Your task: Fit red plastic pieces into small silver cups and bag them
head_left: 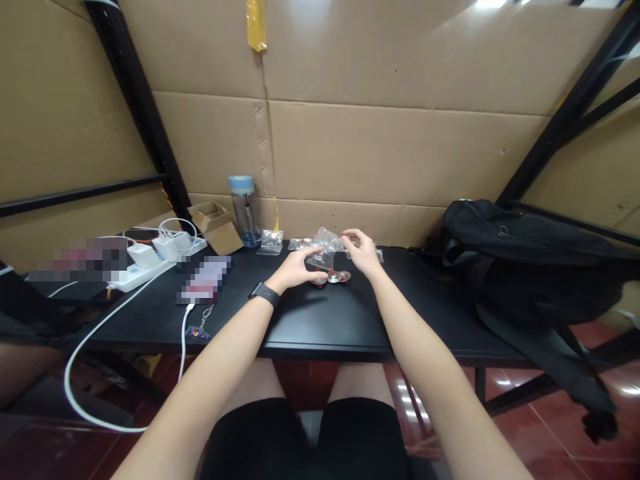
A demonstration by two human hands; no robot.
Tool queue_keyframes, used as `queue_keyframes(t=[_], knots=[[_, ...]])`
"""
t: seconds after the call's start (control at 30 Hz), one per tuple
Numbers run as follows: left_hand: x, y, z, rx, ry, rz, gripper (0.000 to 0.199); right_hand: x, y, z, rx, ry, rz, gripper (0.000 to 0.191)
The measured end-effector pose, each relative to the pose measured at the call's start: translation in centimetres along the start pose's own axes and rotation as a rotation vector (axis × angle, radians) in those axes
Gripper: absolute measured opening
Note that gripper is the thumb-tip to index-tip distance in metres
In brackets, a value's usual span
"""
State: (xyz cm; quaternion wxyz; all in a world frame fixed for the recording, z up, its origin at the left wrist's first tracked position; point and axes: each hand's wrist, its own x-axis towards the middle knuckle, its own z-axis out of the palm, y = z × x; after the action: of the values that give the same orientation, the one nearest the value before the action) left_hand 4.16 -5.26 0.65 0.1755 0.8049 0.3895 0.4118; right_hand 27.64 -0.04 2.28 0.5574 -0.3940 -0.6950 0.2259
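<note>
A crumpled clear plastic bag (327, 241) is held up over the black table between my two hands. My right hand (363, 253) pinches it at its right edge, though the fingertips are small in view. On the other side, my left hand (295, 268), with a dark watch on its wrist, curves beside the bag, its thumb and fingers apart. Just under the bag lie several small round silvery metal pieces with red spots, one of them a disc (334, 277) in the middle. My left thumb partly covers the leftmost piece.
Flat clear packets (271, 242) lie along the back by the cardboard wall. A blue-lidded bottle (243, 212) and a small open carton (216, 227) stand at left. Nearer are a phone (205, 280) on a white cable and a power strip (137, 275). A black backpack (530, 267) fills the right.
</note>
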Motion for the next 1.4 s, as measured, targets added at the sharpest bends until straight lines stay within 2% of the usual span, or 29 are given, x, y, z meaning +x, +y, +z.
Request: queue_keyframes(t=[0.07, 0.13, 0.2, 0.3, 0.43, 0.5, 0.6, 0.73, 0.87, 0.93, 1.17, 1.3, 1.4], knots=[[0.3, -1.0, -0.9, 0.058, 0.109, -0.128, 0.069, 0.4, 1.0, -0.7, -0.149, 0.023, -0.029, 0.026], [0.7, -2.3, -2.2, 0.155, 0.248, -0.278, 0.054, 0.9, 2.3, -1.7, -0.289, 0.035, -0.032, 0.025], [1.0, -3.7, -3.8, 0.298, 0.307, -0.391, 0.045, 1.2, 3.5, -2.7, -0.391, 0.054, -0.027, 0.026], [1.1, -5.9, -5.3, 0.479, 0.278, -0.567, 0.046, 1.3, 5.1, -4.0, -0.527, 0.069, -0.009, 0.030], [0.5, -7.4, -4.9, 0.633, 0.240, -0.701, 0.049, 0.7, 6.2, -4.4, -0.758, -0.121, 0.106, 0.035], [0.2, -7.5, -4.3, 0.704, 0.282, -0.696, 0.049, 0.3, 6.3, -4.0, -0.837, -0.230, 0.193, 0.043], [0.0, -7.2, -3.9, 0.762, 0.328, -0.666, 0.049, 0.0, 6.2, -3.3, -0.893, -0.291, 0.280, 0.045], [-0.1, -7.1, -4.0, 0.797, 0.321, -0.671, 0.046, 0.0, 5.9, -2.9, -0.919, -0.253, 0.268, 0.034], [-0.1, -7.2, -3.9, 0.802, 0.220, -0.681, 0.046, 0.2, 5.4, -3.0, -0.839, -0.196, 0.198, 0.020], [-0.1, -7.0, -3.7, 0.788, 0.203, -0.658, 0.044, 0.4, 4.9, -3.0, -0.792, -0.190, 0.164, 0.019], [0.7, -4.8, -2.9, 0.634, 0.249, -0.390, 0.035, 0.6, 2.8, -2.7, -0.735, -0.226, 0.041, 0.023], [1.0, -3.0, -1.7, 0.435, 0.175, -0.236, 0.034, 0.7, 1.7, -2.5, -0.711, -0.249, -0.035, 0.023], [1.1, -2.0, -0.8, 0.359, 0.142, -0.162, 0.031, 0.9, 1.3, -2.5, -0.722, -0.288, -0.031, 0.022]])
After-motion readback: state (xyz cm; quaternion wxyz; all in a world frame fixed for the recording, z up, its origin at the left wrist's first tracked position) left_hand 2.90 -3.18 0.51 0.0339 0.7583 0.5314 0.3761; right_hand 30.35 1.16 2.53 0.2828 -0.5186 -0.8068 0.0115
